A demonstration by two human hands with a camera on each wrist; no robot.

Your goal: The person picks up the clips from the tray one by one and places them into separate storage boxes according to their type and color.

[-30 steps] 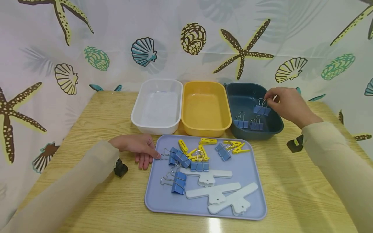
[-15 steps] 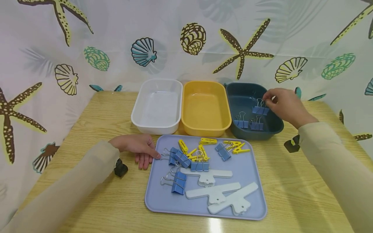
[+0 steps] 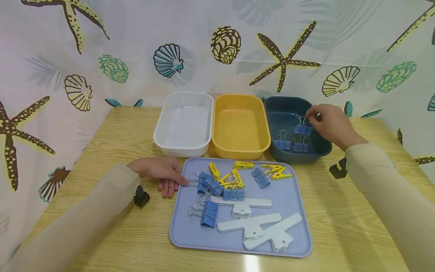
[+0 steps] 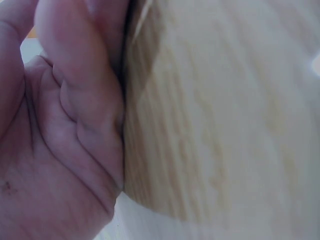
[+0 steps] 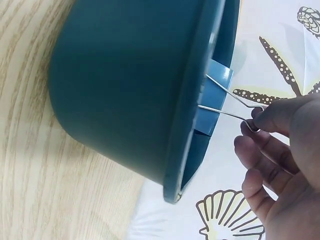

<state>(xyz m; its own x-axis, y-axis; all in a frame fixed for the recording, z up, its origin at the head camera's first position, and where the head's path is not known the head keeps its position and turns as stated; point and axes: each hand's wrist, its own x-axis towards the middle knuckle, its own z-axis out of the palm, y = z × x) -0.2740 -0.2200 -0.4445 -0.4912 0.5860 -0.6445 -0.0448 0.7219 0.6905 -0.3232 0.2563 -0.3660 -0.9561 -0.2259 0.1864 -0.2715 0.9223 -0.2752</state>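
Observation:
My right hand (image 3: 331, 122) pinches the wire handles of a blue binder clip (image 3: 303, 129) between thumb and fingertips, over the inside of the dark blue bin (image 3: 321, 151). In the right wrist view the binder clip (image 5: 216, 92) hangs just inside the rim. Two more blue binder clips (image 3: 282, 144) sit upright at the bin's near end. My left hand (image 3: 159, 172) lies on the table at the tray's left rim, one fingertip at the rim beside a binder clip's wire handle. The left wrist view shows the palm and loosely bent fingers (image 4: 80, 75).
The lavender tray (image 3: 190, 238) bears several blue binder clips (image 3: 208, 213), several yellow clothespins (image 3: 242, 164) and three white wide clips (image 3: 249, 224). Behind it stand a white bin (image 3: 185, 128) and a yellow bin (image 3: 241, 130), beside the dark blue one. A patterned cloth (image 3: 200, 79) hangs behind.
My right hand has shifted slightly left and down with the binder clip, within the dark blue bin. The left hand and the things on the tray have stayed put.

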